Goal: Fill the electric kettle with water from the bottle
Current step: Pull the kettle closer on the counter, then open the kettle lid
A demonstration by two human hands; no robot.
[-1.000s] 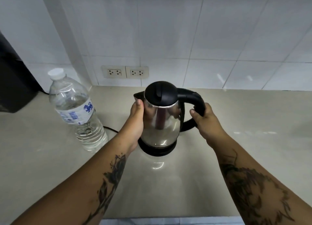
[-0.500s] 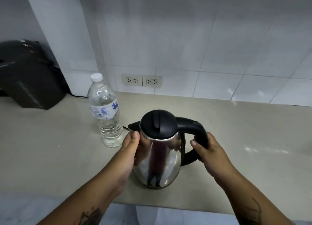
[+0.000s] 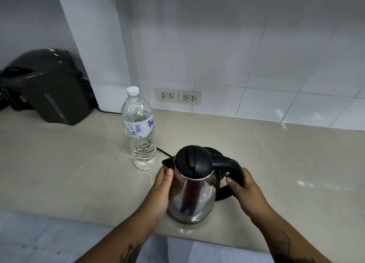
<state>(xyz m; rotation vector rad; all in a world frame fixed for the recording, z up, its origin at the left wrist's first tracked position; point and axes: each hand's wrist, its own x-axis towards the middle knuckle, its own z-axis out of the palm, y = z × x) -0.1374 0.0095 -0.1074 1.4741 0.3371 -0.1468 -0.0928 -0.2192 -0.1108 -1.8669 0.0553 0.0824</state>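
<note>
**Kettle held in both hands near counter edge; lid shut, bottle capped**

The right hand [image 3: 248, 189] is seen wrapped around the black handle [image 3: 230, 167] of the kettle [image 3: 192, 191], fingers curled over its top. The left hand [image 3: 161, 185] is pressed flat against the steel side just below the spout [image 3: 167, 162], thumb uppermost, so the body is steadied rather than gripped. The kettle is held upright close to the front edge of the counter [image 3: 59, 173]; whether its bottom rests on the surface cannot be told. Its black lid [image 3: 192, 161] is closed. A round black base [image 3: 214, 151] is partly visible behind it, with a cord [image 3: 164, 153] running off towards the wall.

The water bottle [image 3: 141, 132] stands upright just beyond the left hand, apart from the kettle, its white cap [image 3: 132, 90] in place and water filling the lower part. Two wall sockets [image 3: 178, 96] and a dark appliance [image 3: 49, 88] at far left are noted.

Risks are judged as follows. No filling is possible until lid and cap are opened. The kettle's nearness to the edge could let it be knocked off once a hand is freed. Water spilled during pouring could reach the base and cord.
</note>
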